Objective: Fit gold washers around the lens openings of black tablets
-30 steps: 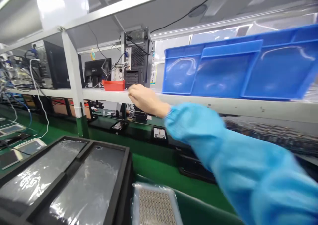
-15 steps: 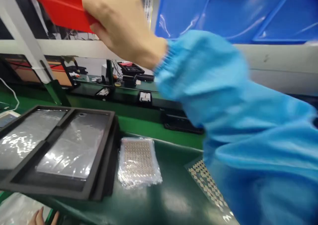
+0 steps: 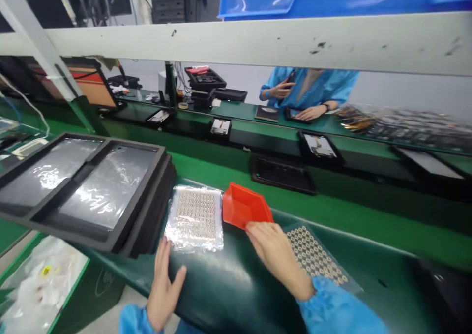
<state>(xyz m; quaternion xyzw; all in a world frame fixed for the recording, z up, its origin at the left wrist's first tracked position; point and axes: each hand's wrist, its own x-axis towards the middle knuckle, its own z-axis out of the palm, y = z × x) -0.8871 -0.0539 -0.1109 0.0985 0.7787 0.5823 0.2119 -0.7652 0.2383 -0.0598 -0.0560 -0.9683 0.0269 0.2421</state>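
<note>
An open-topped red plastic bin (image 3: 246, 203) rests on the green bench top. My right hand (image 3: 276, 253) grips its near edge, the fingertips hidden behind the rim. Left of the bin lies a clear plastic bag (image 3: 195, 218) holding a sheet of small round pieces. Beside that bag's lower left corner is my left hand (image 3: 164, 285), open, with thumb and fingers apart and holding nothing. Partly behind my right forearm lies a clear sheet (image 3: 317, 255) with rows of small ring-shaped pieces.
Stacked black foam trays (image 3: 147, 186) with film-covered panels stand at left. Below them is a green crate (image 3: 73, 285) of plastic bags. Tablet-like units (image 3: 320, 146) sit on the line behind. Across it, a co-worker (image 3: 313, 90) handles a device. A pale shelf beam (image 3: 239, 41) crosses above.
My right hand has brought the red bin down from shelf height to the bench, between the bag and the ring sheet. My left hand has come further into view. The camera has tilted down.
</note>
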